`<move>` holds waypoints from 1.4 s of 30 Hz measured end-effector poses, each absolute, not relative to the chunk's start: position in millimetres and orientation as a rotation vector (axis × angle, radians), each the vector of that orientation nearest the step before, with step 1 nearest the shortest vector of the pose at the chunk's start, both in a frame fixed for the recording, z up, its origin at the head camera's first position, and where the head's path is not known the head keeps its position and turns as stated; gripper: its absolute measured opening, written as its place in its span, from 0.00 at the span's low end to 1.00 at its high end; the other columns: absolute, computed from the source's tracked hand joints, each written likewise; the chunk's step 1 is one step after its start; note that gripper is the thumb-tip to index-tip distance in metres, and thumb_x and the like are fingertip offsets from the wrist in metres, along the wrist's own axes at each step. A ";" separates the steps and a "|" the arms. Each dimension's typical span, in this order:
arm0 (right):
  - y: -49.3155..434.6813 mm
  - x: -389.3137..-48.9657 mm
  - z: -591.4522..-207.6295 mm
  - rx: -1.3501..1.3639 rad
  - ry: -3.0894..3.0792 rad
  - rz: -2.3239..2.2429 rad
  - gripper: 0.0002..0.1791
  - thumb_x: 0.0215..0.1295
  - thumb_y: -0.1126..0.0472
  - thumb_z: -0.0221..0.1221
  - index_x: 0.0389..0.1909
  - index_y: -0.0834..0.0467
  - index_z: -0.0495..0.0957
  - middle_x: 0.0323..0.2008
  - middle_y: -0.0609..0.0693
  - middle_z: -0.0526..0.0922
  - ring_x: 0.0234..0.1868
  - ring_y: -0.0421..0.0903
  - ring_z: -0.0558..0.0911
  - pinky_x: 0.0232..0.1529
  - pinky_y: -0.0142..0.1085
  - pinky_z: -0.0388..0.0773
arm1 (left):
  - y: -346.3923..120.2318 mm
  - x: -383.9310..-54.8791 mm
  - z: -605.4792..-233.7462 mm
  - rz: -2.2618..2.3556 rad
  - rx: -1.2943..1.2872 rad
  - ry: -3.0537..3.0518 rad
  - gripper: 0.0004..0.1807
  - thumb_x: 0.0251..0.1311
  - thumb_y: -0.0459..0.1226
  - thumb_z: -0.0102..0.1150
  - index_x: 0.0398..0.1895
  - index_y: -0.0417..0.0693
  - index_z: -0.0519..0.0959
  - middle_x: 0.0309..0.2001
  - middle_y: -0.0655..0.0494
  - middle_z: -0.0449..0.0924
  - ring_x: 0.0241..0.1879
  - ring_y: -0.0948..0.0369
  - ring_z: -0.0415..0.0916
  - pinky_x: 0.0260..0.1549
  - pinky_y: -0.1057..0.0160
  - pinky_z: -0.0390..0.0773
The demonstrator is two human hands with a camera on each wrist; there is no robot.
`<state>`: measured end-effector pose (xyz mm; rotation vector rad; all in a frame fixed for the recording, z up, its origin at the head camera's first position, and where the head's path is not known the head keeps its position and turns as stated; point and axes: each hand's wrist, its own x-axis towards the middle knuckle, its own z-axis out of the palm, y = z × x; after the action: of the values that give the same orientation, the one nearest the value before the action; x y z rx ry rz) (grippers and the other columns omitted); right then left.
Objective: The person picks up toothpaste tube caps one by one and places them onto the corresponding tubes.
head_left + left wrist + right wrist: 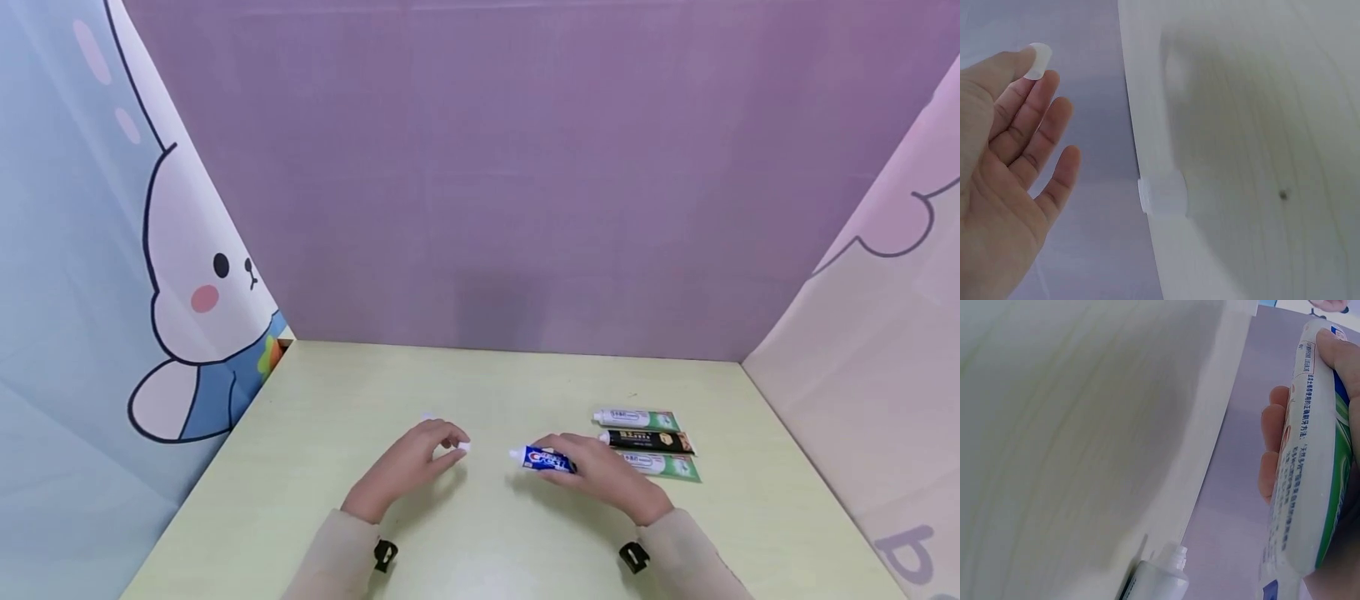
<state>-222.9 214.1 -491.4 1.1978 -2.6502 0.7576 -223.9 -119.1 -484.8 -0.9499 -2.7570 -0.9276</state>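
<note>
Left hand [408, 462]: thumb and fingertip are pinching a small white cap [1040, 61]; the remaining fingers are bending loosely.

Right hand [600, 473]: thumb and fingers are grasping a blue toothpaste tube [547, 459], thumb on one side, fingertips showing on the other. The tube is pointing its white nozzle [516, 454] left, toward the cap, with a gap separating the two. Its printed white back is showing in the right wrist view, with green along one side.

Beyond the left hand: one small white piece [1166, 194], lying on the table [502, 550].

Beside the right hand: three tubes, lying side by side, ends pointing left. Far one, a white-and-green tube [636, 419]; middle one, a black tube [648, 441]; near one, a second white-and-green tube [663, 467], which the right hand is partly hiding.

At the wrists: two pale sleeves [330, 550], each with a black fitting [385, 555] sitting beside it.

Surround: a purple backdrop [525, 167] is standing behind the table; a rabbit-printed cloth [202, 275] is hanging at left, a pale printed cloth [885, 350] at right.
</note>
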 end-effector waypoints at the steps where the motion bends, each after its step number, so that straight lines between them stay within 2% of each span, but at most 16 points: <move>1: 213.5 -223.2 -491.1 1.197 -2.655 0.753 0.18 0.72 0.45 0.59 0.58 0.47 0.78 0.44 0.42 0.84 0.39 0.34 0.79 0.37 0.31 0.80 | -117.5 -224.4 -484.1 -0.937 -0.948 -2.765 0.09 0.70 0.41 0.61 0.51 0.54 0.81 0.47 0.65 0.81 0.46 0.66 0.76 0.49 0.61 0.78; 9: 208.5 -222.8 -487.1 1.179 -2.722 0.755 0.19 0.71 0.43 0.59 0.58 0.46 0.78 0.46 0.40 0.83 0.41 0.33 0.79 0.41 0.32 0.81 | -106.4 -227.4 -481.2 -1.035 -0.982 -2.765 0.11 0.72 0.44 0.58 0.53 0.53 0.81 0.45 0.66 0.81 0.44 0.68 0.77 0.49 0.55 0.80; 22: 202.7 -223.1 -483.2 1.204 -2.666 0.771 0.18 0.72 0.44 0.59 0.58 0.45 0.78 0.43 0.38 0.82 0.38 0.33 0.78 0.38 0.32 0.80 | -89.1 -227.5 -480.4 -1.091 -1.050 -2.737 0.12 0.71 0.49 0.57 0.52 0.58 0.81 0.46 0.68 0.81 0.43 0.69 0.77 0.48 0.54 0.80; 37: 197.5 -222.7 -483.9 1.213 -2.674 0.769 0.19 0.71 0.42 0.58 0.57 0.45 0.78 0.42 0.38 0.82 0.37 0.33 0.78 0.38 0.31 0.79 | -82.8 -226.5 -484.8 -1.053 -1.054 -2.717 0.11 0.70 0.47 0.59 0.50 0.58 0.81 0.45 0.69 0.82 0.42 0.70 0.77 0.45 0.60 0.79; 42: 197.0 -222.6 -482.3 1.209 -2.688 0.772 0.19 0.71 0.42 0.58 0.56 0.45 0.78 0.41 0.37 0.81 0.37 0.33 0.77 0.38 0.32 0.79 | -82.1 -226.2 -484.4 -1.077 -1.053 -2.714 0.10 0.70 0.46 0.60 0.50 0.58 0.81 0.45 0.69 0.82 0.41 0.70 0.76 0.45 0.58 0.80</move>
<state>-222.6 197.0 -482.3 1.2087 -2.6881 0.7721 -226.2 -82.1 -484.4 -1.0531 -2.7137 -1.0772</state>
